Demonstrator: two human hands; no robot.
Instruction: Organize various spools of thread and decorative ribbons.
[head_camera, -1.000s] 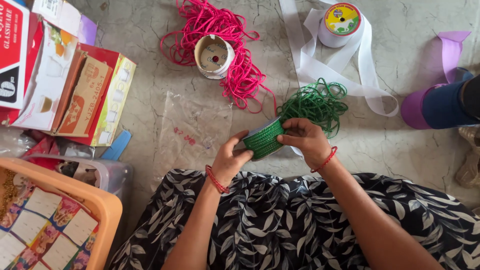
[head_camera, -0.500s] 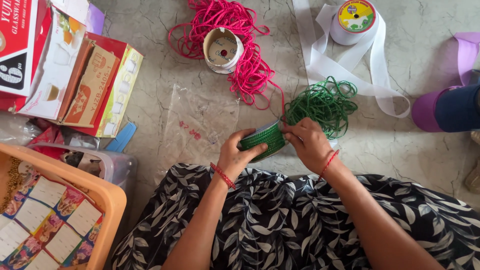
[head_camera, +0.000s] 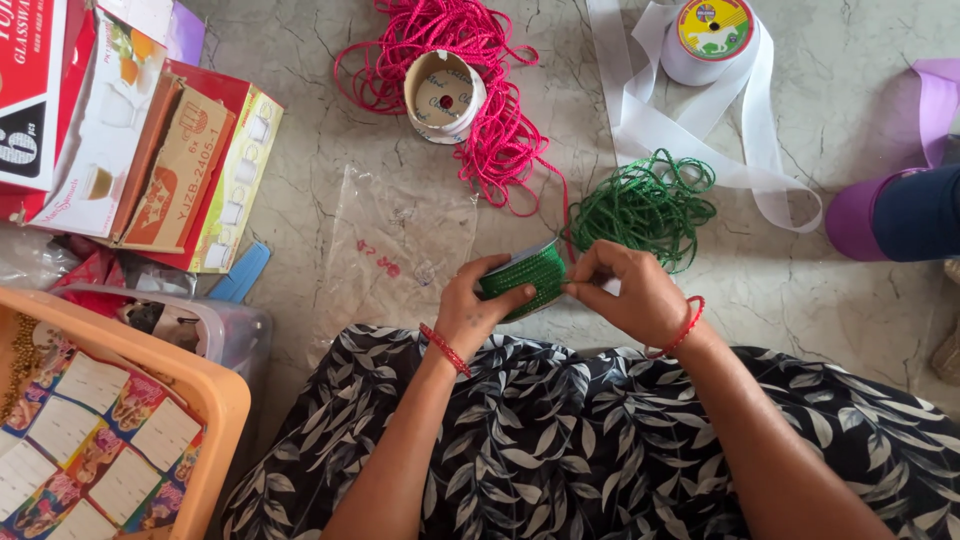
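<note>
My left hand (head_camera: 476, 309) grips a spool wound with green cord (head_camera: 528, 277), held just above my lap. My right hand (head_camera: 625, 293) pinches the green cord at the spool's right end. From there the cord runs up into a loose heap of green cord (head_camera: 645, 208) on the stone floor, just beyond my right hand. Both wrists wear red thread bracelets.
A tangle of pink cord (head_camera: 480, 75) with a cardboard spool (head_camera: 443, 95) lies further out. A white ribbon roll (head_camera: 709, 38) trails ribbon at top right. An empty clear plastic bag (head_camera: 395, 250) lies left of my hands. Cardboard boxes (head_camera: 150, 150) and an orange tray (head_camera: 205, 395) stand at left.
Both hands have stayed together on the green spool, with the right hand's fingers shifting along the cord. The camera view has drifted slightly.
</note>
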